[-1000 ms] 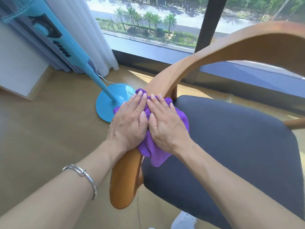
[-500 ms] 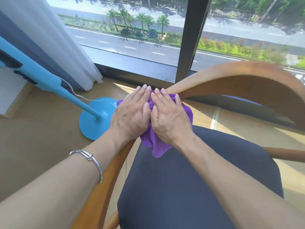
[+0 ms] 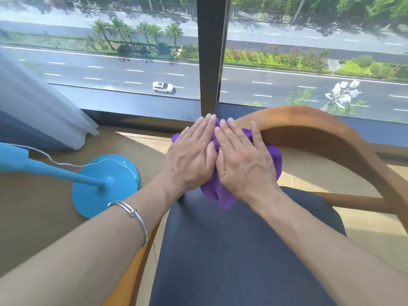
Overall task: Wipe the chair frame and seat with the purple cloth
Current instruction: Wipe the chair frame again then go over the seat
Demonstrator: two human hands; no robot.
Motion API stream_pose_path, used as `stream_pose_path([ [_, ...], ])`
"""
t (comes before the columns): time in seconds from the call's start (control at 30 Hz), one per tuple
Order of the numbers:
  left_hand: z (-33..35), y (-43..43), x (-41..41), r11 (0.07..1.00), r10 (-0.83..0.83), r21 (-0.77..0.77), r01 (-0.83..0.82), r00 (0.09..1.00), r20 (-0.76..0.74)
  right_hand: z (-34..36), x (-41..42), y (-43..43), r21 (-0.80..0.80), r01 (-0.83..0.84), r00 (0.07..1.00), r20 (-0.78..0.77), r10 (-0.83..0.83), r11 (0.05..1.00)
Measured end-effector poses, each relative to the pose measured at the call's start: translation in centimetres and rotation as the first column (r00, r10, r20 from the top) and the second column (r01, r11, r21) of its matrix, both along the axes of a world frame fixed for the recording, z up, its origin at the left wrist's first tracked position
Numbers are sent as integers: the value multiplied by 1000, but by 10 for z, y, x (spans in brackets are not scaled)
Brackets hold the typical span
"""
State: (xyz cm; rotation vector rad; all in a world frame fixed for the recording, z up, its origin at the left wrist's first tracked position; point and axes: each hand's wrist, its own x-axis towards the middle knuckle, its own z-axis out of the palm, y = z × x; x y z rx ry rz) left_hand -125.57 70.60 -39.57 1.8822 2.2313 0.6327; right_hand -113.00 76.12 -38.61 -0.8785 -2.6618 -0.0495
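A wooden chair frame [image 3: 313, 129] curves around a dark grey seat [image 3: 231, 250]. The purple cloth [image 3: 220, 193] lies bunched over the frame's rail at the left part of the backrest curve, a flap hanging down toward the seat. My left hand [image 3: 189, 157] and my right hand [image 3: 242, 160] press flat on the cloth side by side, fingers straight and pointing toward the window. The rail under the hands is hidden by cloth and hands. A silver bracelet sits on my left wrist.
A blue fan stand with a round base [image 3: 103, 184] and white cord stands on the wooden floor left of the chair. A white curtain [image 3: 37, 111] hangs at far left. A large window with a dark post [image 3: 209, 56] is just beyond the chair.
Both hands have slid the cloth along the frame from the armrest up toward the backrest curve. The view has tilted up toward the window.
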Motion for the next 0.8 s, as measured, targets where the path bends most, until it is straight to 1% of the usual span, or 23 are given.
stream_pose_path([
  [0.13,4,27,14,997,-50,63,50,999,4,9,15,20,33,50,999,-13,-50,998],
  [0.2,10,41,22,993,-80,81,80,997,-5,14,24,30,59,88,995,-48,-85,994],
  [0.27,19,56,31,991,-104,84,105,994,-21,20,35,40,42,126,989,-80,-123,991],
  [0.33,31,71,43,989,-124,72,127,991,-39,25,47,50,-16,156,983,-97,-157,988],
  [0.47,50,96,69,987,-151,41,154,986,-71,31,77,69,-198,183,970,-123,-210,963],
  [0.6,59,113,101,987,-145,40,154,976,-163,31,108,81,-365,201,947,-164,-275,909],
  [0.7,59,126,129,981,-181,20,191,952,-247,23,136,88,-438,229,918,-200,-343,869],
  [0.8,55,135,153,971,-233,-27,237,921,-313,12,160,90,-467,244,892,-235,-386,850],
])
